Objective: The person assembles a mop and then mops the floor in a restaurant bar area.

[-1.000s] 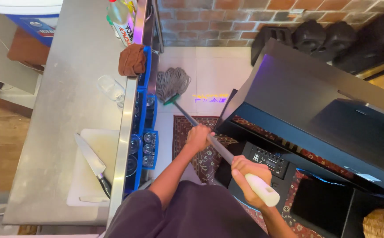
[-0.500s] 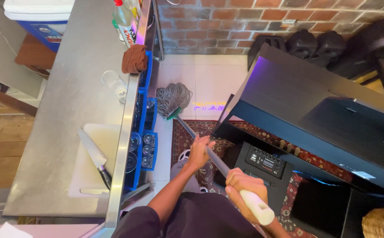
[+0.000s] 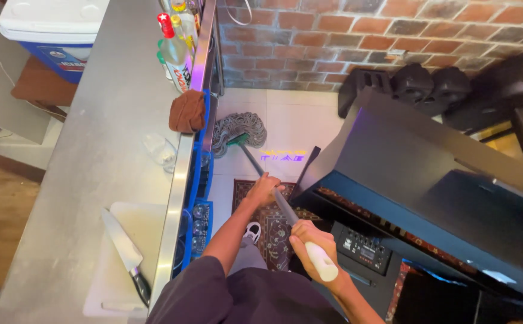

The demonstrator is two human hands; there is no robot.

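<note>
I hold a mop by its long grey handle (image 3: 269, 189) with both hands. My left hand (image 3: 265, 191) grips the shaft midway down. Higher up, my right hand (image 3: 309, 247) is closed around the white end of the handle. The grey string mop head (image 3: 237, 129) lies spread on the pale tiled floor, close to the foot of the steel counter and near the brick wall. A patterned rug (image 3: 272, 221) lies under my feet, and one white shoe (image 3: 253, 231) shows on it.
A steel counter (image 3: 93, 156) runs along the left with a brown cloth (image 3: 187, 111), bottles (image 3: 175, 48), a glass (image 3: 159, 150) and a cutting board with a knife (image 3: 126, 255). Blue glass racks (image 3: 200, 204) sit below it. A large black case (image 3: 429, 180) fills the right.
The mop head has slid farther away across the tiles toward the brick wall. My view has tilted forward, so the counter and wall fill more of it.
</note>
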